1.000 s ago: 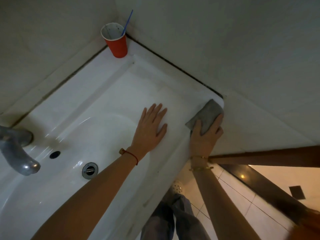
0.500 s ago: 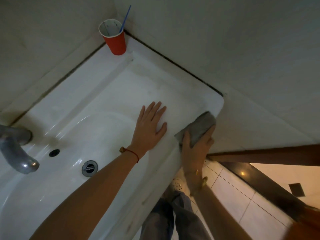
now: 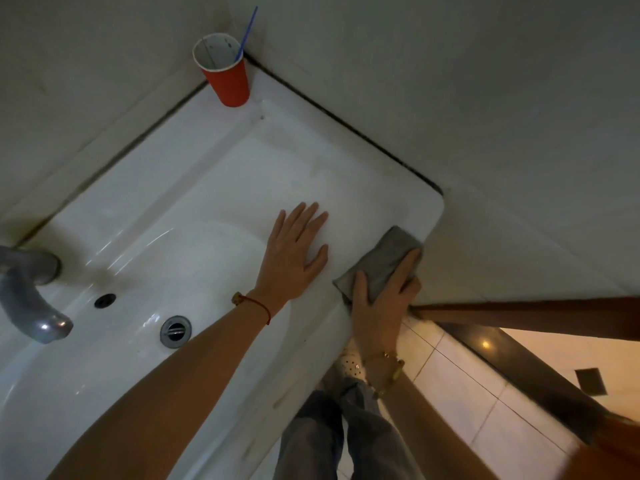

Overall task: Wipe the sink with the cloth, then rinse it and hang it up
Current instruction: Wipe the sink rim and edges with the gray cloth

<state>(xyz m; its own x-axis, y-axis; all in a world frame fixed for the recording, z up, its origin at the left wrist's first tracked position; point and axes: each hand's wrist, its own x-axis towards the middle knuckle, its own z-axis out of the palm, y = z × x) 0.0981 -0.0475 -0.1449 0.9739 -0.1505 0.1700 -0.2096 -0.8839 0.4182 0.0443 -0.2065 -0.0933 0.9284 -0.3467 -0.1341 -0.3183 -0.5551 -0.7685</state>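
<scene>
With the left hand [image 3: 294,251] flat and open at frame centre, the right hand [image 3: 379,306] presses the cloth [image 3: 381,263] on the sink [image 3: 214,188] edge, centre right: overlapping strokes with even pressure would suit.

I'm looking at a home bathroom: white ceramic sink [image 3: 214,188] set into a tiled wall corner, grey faucet [image 3: 31,299], metal drain plug [image 3: 175,331], overflow hole [image 3: 105,301]. Red cup [image 3: 228,81] with a blue toothbrush [image 3: 246,36] on the rim corner. Pale tiled floor [image 3: 460,386] below.
</scene>
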